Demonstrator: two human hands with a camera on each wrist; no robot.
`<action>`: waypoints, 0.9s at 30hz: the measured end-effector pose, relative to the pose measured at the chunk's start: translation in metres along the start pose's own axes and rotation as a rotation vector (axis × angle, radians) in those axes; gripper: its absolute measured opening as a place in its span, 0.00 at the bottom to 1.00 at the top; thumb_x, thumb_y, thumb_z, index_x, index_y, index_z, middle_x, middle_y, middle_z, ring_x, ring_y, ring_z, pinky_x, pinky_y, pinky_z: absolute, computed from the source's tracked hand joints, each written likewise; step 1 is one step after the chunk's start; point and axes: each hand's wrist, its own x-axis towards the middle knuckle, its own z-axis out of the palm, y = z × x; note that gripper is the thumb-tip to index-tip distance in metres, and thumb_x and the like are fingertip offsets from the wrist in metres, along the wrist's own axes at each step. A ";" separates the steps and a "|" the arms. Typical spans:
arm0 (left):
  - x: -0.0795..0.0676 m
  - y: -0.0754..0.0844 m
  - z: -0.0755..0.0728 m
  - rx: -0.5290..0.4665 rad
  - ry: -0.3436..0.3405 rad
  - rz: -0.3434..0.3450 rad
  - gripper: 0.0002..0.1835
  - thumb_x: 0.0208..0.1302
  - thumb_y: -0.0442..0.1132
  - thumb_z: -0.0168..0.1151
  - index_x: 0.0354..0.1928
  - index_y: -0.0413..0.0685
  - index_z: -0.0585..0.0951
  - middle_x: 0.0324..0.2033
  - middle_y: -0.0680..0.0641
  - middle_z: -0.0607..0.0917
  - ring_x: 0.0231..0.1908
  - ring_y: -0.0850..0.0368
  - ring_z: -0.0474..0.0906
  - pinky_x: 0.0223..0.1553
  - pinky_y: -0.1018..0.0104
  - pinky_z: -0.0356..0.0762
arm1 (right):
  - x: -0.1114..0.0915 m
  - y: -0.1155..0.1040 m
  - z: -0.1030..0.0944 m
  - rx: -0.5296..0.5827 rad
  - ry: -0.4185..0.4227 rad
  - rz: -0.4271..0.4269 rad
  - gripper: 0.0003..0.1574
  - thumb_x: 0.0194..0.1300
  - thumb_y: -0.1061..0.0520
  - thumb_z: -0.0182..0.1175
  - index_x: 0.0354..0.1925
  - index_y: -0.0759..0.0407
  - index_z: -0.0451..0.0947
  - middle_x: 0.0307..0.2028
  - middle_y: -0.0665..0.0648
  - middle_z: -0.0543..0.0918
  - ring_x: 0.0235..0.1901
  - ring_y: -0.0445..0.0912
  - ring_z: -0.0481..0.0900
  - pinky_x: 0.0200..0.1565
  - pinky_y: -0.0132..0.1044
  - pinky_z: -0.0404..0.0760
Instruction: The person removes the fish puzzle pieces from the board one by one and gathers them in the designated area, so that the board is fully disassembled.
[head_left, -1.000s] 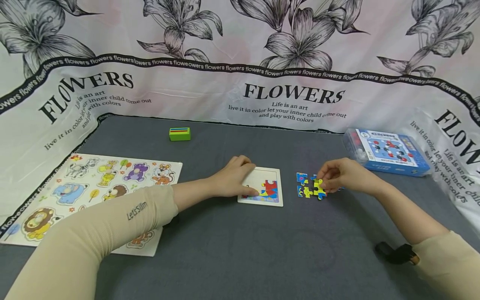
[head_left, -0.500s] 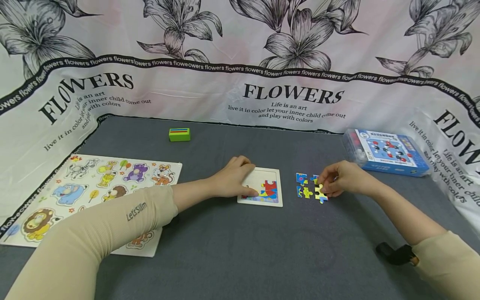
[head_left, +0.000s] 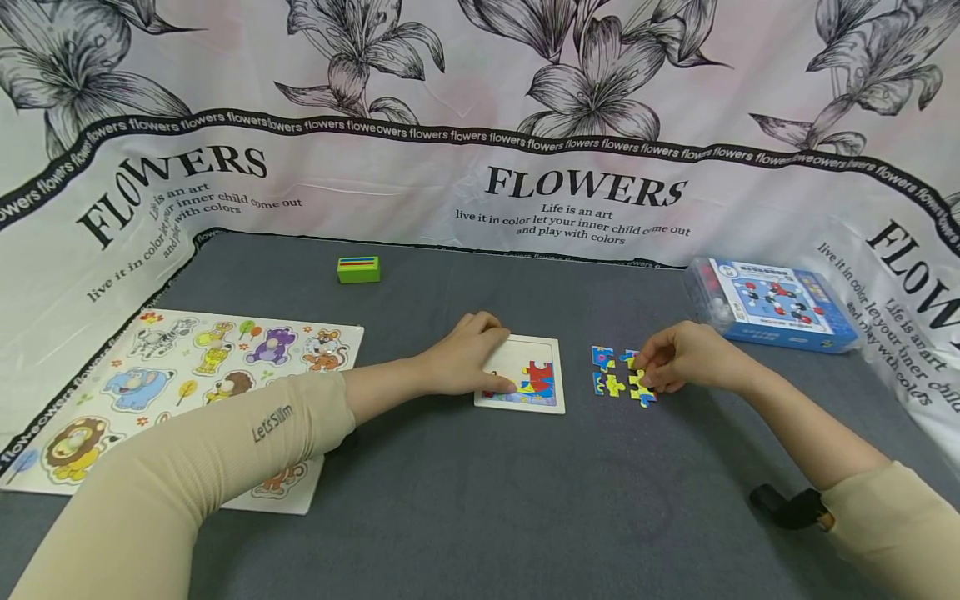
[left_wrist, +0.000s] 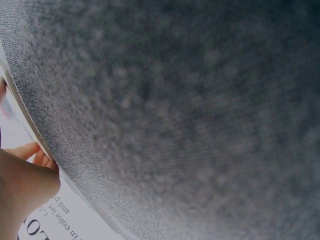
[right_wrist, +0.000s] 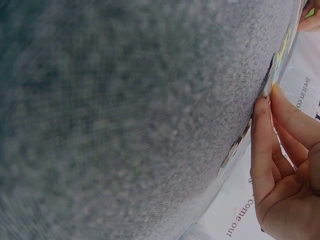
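A small white puzzle tray (head_left: 522, 347) lies mid-table in the head view, with red, blue and yellow pieces in its lower part. My left hand (head_left: 467, 358) holds the tray at its left side, thumb across the lower pieces and fingers at the far edge. To the right, several loose yellow-and-blue puzzle pieces (head_left: 613, 384) lie on the cloth. At their right side my right hand (head_left: 686, 358) pinches a yellow-and-blue puzzle piece (head_left: 642, 394) between thumb and finger, low at the cloth. That hand (right_wrist: 290, 170) hides part of the group. In the left wrist view, fingers (left_wrist: 44, 157) meet the tray's edge.
A large white animal puzzle board (head_left: 341, 333) lies at the left, partly under the left sleeve. A small green box (head_left: 358, 269) stands at the back. At the back right is a blue-and-clear plastic box (head_left: 787, 304). A flower-printed cloth (head_left: 420, 183) hangs behind.
My right hand has drawn the pinched puzzle piece slightly toward me and apart from the others, then stayed nearly still. The left hand and tray have hardly moved.
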 end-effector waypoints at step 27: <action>0.009 0.006 -0.005 0.006 -0.010 0.015 0.45 0.58 0.59 0.68 0.70 0.40 0.67 0.65 0.42 0.68 0.63 0.46 0.62 0.64 0.54 0.67 | 0.042 -0.073 0.031 -0.030 -0.004 -0.192 0.07 0.63 0.59 0.65 0.42 0.56 0.84 0.29 0.52 0.84 0.28 0.43 0.80 0.32 0.34 0.81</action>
